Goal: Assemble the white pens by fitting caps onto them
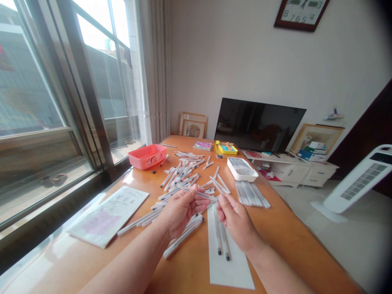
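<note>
A slim clear pen (204, 195) is held level above the table between my two hands. My left hand (183, 209) pinches its left part between thumb and fingers, the other fingers loosely curled. At its right end, my right hand (237, 222) closes thumb and forefinger; the very tip is hidden. Below lies a white paper strip (231, 275) with two clear pens (226, 245) on it, black ends toward me. Many more clear pens (183, 173) lie scattered beyond and left of my hands, some partly hidden by my left hand.
A red plastic basket (147, 158) stands at the far left, a notebook (108, 216) nearer. To the right are a white tray (246, 178) of pens and a row of pens (251, 194). Farther back lie a yellow box (228, 151) and a colourful booklet (202, 145).
</note>
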Demonstrator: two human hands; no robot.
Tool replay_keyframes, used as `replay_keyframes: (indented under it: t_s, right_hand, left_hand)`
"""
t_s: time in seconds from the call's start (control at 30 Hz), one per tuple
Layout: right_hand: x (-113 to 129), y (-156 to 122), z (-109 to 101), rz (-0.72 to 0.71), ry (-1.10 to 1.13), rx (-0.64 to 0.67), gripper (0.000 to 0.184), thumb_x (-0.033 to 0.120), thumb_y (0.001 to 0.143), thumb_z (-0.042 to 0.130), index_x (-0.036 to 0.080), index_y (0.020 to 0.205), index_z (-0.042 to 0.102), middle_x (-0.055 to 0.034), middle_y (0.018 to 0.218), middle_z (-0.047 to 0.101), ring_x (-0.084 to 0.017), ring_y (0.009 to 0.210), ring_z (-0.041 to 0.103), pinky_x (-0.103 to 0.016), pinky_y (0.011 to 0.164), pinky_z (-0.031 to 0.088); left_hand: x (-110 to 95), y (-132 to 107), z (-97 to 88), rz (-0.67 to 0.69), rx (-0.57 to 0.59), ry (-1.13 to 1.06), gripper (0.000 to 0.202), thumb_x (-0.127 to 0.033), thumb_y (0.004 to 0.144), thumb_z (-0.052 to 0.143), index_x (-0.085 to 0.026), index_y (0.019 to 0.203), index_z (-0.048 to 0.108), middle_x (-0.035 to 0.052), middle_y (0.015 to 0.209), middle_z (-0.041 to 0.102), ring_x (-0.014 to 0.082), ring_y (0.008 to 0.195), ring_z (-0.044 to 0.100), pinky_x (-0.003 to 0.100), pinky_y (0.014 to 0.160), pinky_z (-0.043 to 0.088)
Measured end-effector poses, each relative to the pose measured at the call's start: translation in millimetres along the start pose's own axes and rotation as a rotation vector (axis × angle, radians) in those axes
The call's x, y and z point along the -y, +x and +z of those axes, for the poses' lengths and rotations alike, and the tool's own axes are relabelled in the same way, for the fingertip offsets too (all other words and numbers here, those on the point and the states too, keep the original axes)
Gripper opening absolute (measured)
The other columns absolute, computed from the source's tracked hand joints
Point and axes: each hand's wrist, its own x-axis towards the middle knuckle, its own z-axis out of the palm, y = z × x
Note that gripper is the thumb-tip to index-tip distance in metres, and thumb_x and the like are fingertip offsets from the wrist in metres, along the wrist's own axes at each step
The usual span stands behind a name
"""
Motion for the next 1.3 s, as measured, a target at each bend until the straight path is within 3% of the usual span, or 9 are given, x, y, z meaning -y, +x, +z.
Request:
replay_keyframes:
  t_s: [0.07,0.23,0.33,0.5,0.6,0.8,1.0,1.13,1.3]
  right_hand:
    - [0,-1,0,0.0,0.01,0.007,0.045,0.058,0.095,0.051,0.019,0.074,0.054,0.0024,0.057,0.049,-0.01,0.054,0.041,-0.023,0.051,0.03]
    - [1,0,1,0.194,0.243,0.075,0.044,0.061,0.092,0.053,0.02,0.076,0.053,0.004,0.055,0.048,-0.008,0.046,0.03,-0.023,0.045,0.016]
    - [1,0,1,0.184,0.181,0.043,0.045,0.063,0.092,0.052,0.02,0.081,0.056,0.0016,0.059,0.055,-0.009,0.047,0.038,-0.022,0.044,0.023]
    - [4,-2,1,0.014,-0.012,0.074,0.041,0.059,0.093,0.053,0.02,0.084,0.058,-0.0006,0.073,0.062,-0.011,0.059,0.051,-0.025,0.055,0.039]
    - [6,-3,-1,0.016,-0.045,0.105,0.04,0.058,0.093,0.054,0.019,0.082,0.058,0.0014,0.067,0.057,-0.01,0.056,0.046,-0.023,0.053,0.036]
    - [1,-2,0,0.177,0.113,0.127,0.044,0.062,0.091,0.054,0.02,0.082,0.059,0.0026,0.057,0.053,-0.007,0.046,0.035,-0.022,0.044,0.02]
    - [0,2,0,0.13,0.224,0.052,0.037,0.055,0.088,0.064,0.018,0.088,0.066,-0.0018,0.071,0.063,-0.009,0.055,0.047,-0.021,0.049,0.033]
    - [0,7,-8,0.124,0.341,-0.042,0.033,0.049,0.085,0.07,0.017,0.095,0.07,-0.002,0.072,0.063,-0.009,0.056,0.047,-0.021,0.049,0.033]
    - [-4,11,-16,0.112,0.327,-0.128,0.028,0.045,0.082,0.073,0.018,0.087,0.07,-0.0014,0.069,0.063,-0.008,0.055,0.046,-0.021,0.048,0.032]
  left_hand:
    - [-1,0,-0.8,-0.004,0.004,0.008,0.028,-0.037,0.091,0.064,-0.011,0.101,0.068,0.0145,0.093,0.075,0.0188,0.084,0.074,0.027,0.082,0.058]
    - [-7,-3,-1.6,0.001,0.076,0.041,0.026,-0.033,0.091,0.065,-0.011,0.103,0.069,0.0166,0.103,0.075,0.022,0.096,0.073,0.029,0.089,0.057]
    - [-6,-2,-2.1,0.004,0.066,0.024,0.025,-0.032,0.092,0.064,-0.011,0.104,0.069,0.0163,0.103,0.075,0.0211,0.094,0.073,0.028,0.087,0.057]
    - [-3,-1,-2.2,-0.019,0.078,0.003,0.027,-0.033,0.091,0.065,-0.012,0.107,0.068,0.016,0.103,0.075,0.0212,0.096,0.073,0.029,0.089,0.056]
    - [-4,-3,-1.8,-0.031,0.121,0.011,0.03,-0.035,0.091,0.065,-0.012,0.11,0.069,0.0162,0.106,0.075,0.021,0.097,0.072,0.03,0.092,0.054]
    - [-4,-5,-1.7,-0.01,0.178,0.037,0.033,-0.038,0.091,0.065,-0.014,0.113,0.07,0.0164,0.114,0.073,0.0232,0.104,0.071,0.034,0.098,0.05]
    - [-10,-6,-6.6,-0.044,0.181,0.078,0.034,-0.033,0.088,0.069,-0.014,0.117,0.068,0.0168,0.118,0.071,0.0237,0.106,0.069,0.034,0.096,0.051]
    - [-33,-7,-22.4,-0.04,0.055,0.127,0.035,-0.021,0.08,0.077,-0.015,0.113,0.067,0.0168,0.121,0.069,0.0221,0.102,0.07,0.033,0.094,0.053]
    - [-59,-3,-50.3,0.199,-0.338,0.13,0.03,-0.02,0.076,0.078,-0.012,0.102,0.067,0.0138,0.098,0.074,0.0157,0.08,0.071,0.026,0.075,0.057]
